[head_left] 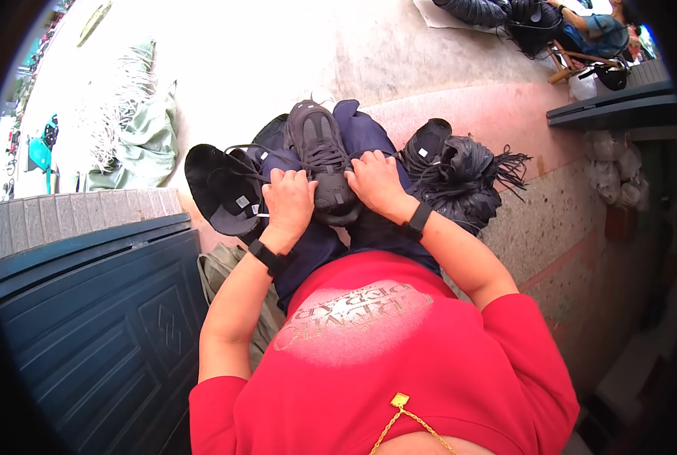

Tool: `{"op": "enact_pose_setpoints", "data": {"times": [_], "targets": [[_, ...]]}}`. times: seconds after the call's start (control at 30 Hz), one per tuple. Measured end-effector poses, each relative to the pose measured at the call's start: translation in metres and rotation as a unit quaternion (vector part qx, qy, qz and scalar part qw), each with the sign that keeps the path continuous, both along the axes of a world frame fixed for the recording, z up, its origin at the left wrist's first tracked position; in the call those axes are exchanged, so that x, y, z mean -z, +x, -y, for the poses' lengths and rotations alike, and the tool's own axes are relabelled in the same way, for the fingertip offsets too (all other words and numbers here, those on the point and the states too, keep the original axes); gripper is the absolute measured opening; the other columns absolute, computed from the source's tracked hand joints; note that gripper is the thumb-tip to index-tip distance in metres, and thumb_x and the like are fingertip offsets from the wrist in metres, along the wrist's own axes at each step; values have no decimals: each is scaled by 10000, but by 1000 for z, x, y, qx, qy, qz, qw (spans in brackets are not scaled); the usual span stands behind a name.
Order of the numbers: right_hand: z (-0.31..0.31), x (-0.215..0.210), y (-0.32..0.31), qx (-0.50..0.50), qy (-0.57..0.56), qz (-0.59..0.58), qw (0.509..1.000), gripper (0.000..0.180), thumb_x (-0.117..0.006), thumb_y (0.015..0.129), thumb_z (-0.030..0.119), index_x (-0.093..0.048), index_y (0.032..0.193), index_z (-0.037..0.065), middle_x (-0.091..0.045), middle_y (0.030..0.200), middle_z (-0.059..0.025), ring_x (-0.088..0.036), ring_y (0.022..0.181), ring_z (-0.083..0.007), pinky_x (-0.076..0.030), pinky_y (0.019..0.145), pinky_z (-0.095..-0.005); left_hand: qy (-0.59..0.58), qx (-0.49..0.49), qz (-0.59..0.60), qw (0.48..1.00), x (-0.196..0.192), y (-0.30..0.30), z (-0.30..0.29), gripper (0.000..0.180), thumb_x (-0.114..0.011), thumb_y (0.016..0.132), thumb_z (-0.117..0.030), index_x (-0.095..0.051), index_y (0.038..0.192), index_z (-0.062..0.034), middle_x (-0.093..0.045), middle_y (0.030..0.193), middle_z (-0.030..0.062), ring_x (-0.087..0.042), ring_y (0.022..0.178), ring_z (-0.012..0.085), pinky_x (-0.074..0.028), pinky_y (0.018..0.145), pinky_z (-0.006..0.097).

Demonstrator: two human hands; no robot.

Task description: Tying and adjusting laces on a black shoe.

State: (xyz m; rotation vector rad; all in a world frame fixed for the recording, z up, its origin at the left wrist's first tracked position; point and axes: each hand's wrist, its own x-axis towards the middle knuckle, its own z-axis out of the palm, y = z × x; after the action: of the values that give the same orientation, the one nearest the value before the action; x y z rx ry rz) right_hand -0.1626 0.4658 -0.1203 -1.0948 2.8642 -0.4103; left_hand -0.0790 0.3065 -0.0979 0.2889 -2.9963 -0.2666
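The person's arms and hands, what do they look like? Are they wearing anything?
The left hand and right hand have no gloves. There is a black band on the left wrist and another on the right wrist. Short, plain red sleeves cover the upper arms, leaving the forearms bare.

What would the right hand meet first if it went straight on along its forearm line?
Likely the dark lace-up sneaker on the lap; the right hand sits right against its side in the image, though exact depth is unclear.
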Motion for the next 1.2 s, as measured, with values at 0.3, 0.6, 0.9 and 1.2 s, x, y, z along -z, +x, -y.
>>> {"op": "enact_pose_setpoints", "data": {"times": [0.3,0.6,0.9,1.2], "targets": [[-8,15,-17,-31,-199,37,979,146,-545,755,142,-585,873,66,-534,815,-95,-503,798,-268,-387,672,-398,97,47,-12,994,-13,-56,4,169,-562,763,-186,-602,868,-59,-597,804,127,-560,797,309,-459,660,424],[-6,27,5,-55,-281,61,956,158,-555,656,38,-548,814,49,-546,753,-126,-519,742,-293,-408,673,-379,440,24,231,867,21,-101,-11,483,-564,675,-49,-480,1137,62,-608,737,180,-563,444,169,-442,402,284],[-6,19,-12,-162,-186,-9,969,186,-551,689,80,-563,873,57,-557,818,-70,-516,789,-242,-401,697,-350,513,56,319,795,-14,-104,2,597,-548,692,24,-371,1261,4,-573,814,87,-555,555,130,-451,465,243],[-1,10,-15,-191,-106,-73,973,179,-530,688,118,-565,856,66,-546,780,-66,-514,772,-227,-401,659,-322,509,-24,271,817,4,-109,8,437,-586,659,-12,-523,1086,51,-585,710,71,-544,560,127,-441,499,240]]}}
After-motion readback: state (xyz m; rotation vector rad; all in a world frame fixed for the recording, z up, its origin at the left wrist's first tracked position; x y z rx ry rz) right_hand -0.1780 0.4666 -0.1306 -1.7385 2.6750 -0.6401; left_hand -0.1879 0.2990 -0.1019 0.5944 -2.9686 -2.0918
